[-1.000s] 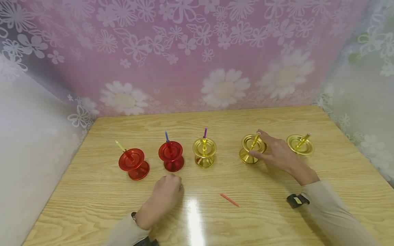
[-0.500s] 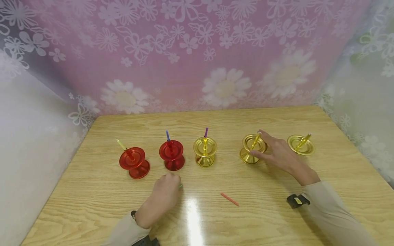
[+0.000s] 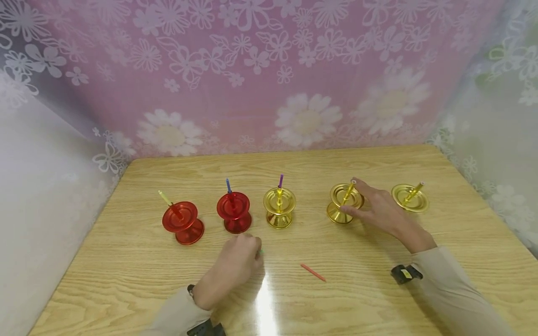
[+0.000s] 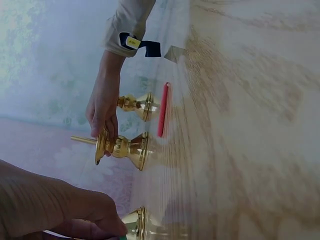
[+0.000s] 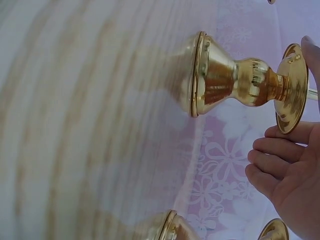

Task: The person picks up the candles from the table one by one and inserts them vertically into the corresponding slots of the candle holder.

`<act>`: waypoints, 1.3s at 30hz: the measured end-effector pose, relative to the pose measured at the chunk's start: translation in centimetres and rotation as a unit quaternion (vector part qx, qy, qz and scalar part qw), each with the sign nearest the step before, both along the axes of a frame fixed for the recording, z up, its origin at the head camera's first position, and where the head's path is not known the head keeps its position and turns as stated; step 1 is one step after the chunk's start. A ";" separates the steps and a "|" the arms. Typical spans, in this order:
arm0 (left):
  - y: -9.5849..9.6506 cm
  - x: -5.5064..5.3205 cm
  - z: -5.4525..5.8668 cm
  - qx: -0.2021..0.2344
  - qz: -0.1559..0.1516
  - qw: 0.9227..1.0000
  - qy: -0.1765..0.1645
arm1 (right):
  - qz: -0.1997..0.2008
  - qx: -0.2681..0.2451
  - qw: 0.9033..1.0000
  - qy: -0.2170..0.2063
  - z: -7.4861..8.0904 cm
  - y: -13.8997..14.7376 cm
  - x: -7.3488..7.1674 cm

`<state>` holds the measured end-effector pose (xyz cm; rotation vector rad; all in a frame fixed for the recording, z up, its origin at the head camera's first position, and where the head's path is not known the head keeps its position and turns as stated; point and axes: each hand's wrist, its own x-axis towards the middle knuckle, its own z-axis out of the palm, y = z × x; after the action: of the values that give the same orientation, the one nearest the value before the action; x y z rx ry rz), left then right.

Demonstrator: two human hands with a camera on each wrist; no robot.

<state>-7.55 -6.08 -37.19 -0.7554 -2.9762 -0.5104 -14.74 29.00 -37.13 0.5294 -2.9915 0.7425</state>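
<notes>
My left hand (image 3: 238, 260) is curled just above the table, in front of the red holders. It pinches a thin green stick (image 4: 123, 238), most likely a candle like the others; only its tip shows, the rest is hidden in the fingers. On the right, my right hand (image 3: 384, 215) grips the dish rim of a gold candle holder (image 3: 338, 213) between thumb and forefinger; its other fingers extend beside it in the right wrist view. This holder stands upright, and its tube (image 3: 349, 192) has no candle in it. An orange-red candle (image 3: 313, 272) lies on the table between my hands.
Left of the gripped holder stand a gold holder (image 3: 279, 219) with a purple candle (image 3: 280, 181), a red holder (image 3: 237, 223) with a blue candle (image 3: 229, 185), and another red holder (image 3: 189, 232) with a yellow candle (image 3: 165, 198). Another gold holder (image 3: 408, 192) stands beyond my right hand.
My left hand has moved a little to the right with the green stick in its fingers. My right hand stays at the gold candle holder.
</notes>
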 end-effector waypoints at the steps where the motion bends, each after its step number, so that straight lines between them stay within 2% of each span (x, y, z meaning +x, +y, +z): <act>1: 0.2 0.0 0.2 0.008 -0.008 1.000 0.001 | 0.000 0.000 1.000 0.002 0.0 0.0 0.0; 3: 0.7 0.1 0.6 0.025 -0.026 0.999 0.005 | 0.002 0.000 1.000 0.005 0.0 0.0 0.0; 6: 1.6 0.0 1.1 0.057 -0.059 0.996 0.030 | 0.003 0.002 1.000 0.008 0.0 -0.1 0.0; 8: 2.3 -0.1 1.4 0.083 -0.082 0.992 0.048 | 0.004 0.003 1.000 0.009 0.1 -0.1 0.0; 11: 3.4 -0.4 1.8 0.136 -0.110 0.983 0.058 | 0.006 0.006 1.000 0.007 0.1 -0.2 0.0; 16: 5.3 -1.4 2.4 0.234 -0.134 0.963 0.027 | 0.003 0.004 1.000 -0.003 0.2 -0.2 0.0; 19: 6.2 -2.1 2.6 0.274 -0.138 0.952 0.005 | 0.002 0.003 1.000 0.000 0.2 -0.2 -0.1; 25: 7.5 -3.1 2.4 0.307 -0.138 0.942 -0.011 | 0.004 0.004 1.000 0.004 0.1 -0.2 -0.1; 30: 8.1 -3.4 2.5 0.316 -0.141 0.938 -0.014 | 0.003 0.004 1.000 0.011 0.1 -0.2 -0.1; 35: 9.2 -4.0 2.9 0.318 -0.144 0.937 0.011 | 0.000 0.006 1.000 0.019 0.1 -0.2 -0.2; 39: 10.1 -4.6 3.1 0.330 -0.155 0.931 0.030 | 0.000 0.003 1.000 0.020 0.0 -0.2 -0.1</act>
<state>-12.10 4.00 -34.05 -1.1089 -2.3630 -1.3718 -14.86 28.84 -37.11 0.5392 -2.9580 0.7155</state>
